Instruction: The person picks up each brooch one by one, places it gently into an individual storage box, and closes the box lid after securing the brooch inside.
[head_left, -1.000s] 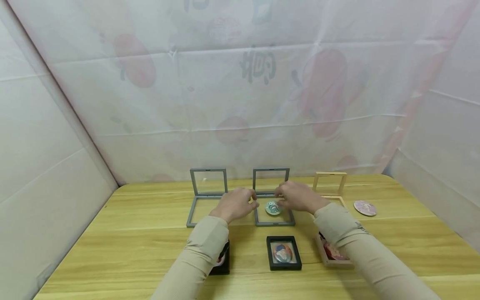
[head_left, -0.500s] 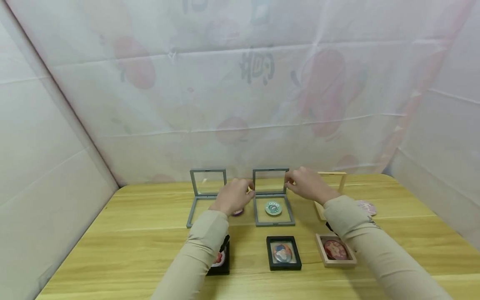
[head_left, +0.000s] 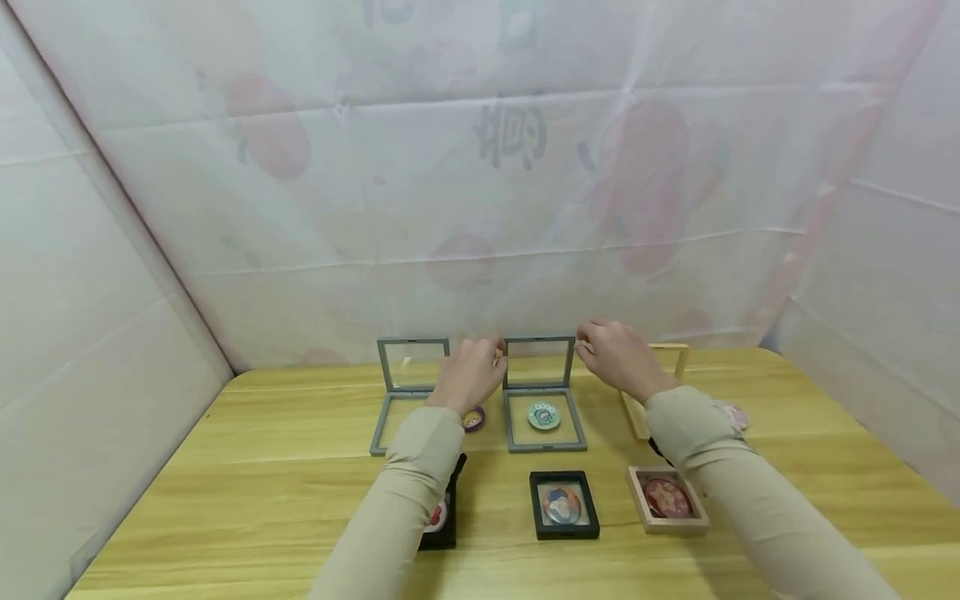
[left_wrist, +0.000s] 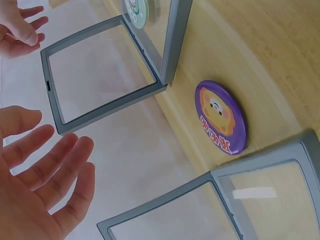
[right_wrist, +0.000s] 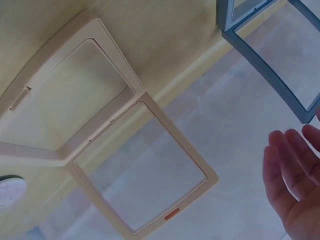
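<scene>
A grey display frame [head_left: 510, 423] stands open in the middle of the table, its lid raised with a clear film. On the film of its lower half lies a round mint-green badge [head_left: 543, 416]. My left hand [head_left: 471, 372] is at the top left corner of the lid, fingers loosely bent, holding nothing; the left wrist view shows its fingertips close by that corner, contact unclear. Over at the top right corner, my right hand [head_left: 619, 358] is similarly relaxed, with nothing in its fingers. A purple round badge [left_wrist: 221, 117] lies left of this frame, partly behind my left hand in the head view.
Another grey frame [head_left: 380, 425] stands open at left, a beige one [head_left: 636, 417] at right with a pink badge [head_left: 733, 414] beyond it. Nearer are black frames [head_left: 592, 507] [head_left: 450, 533] and a beige frame [head_left: 667, 527] holding badges. A printed cloth [head_left: 337, 217] hangs behind.
Both hands have risen from beside the mint-green badge to the upper corners of the middle lid. The right hand has moved up and right, leaving the badge lying in the frame.
</scene>
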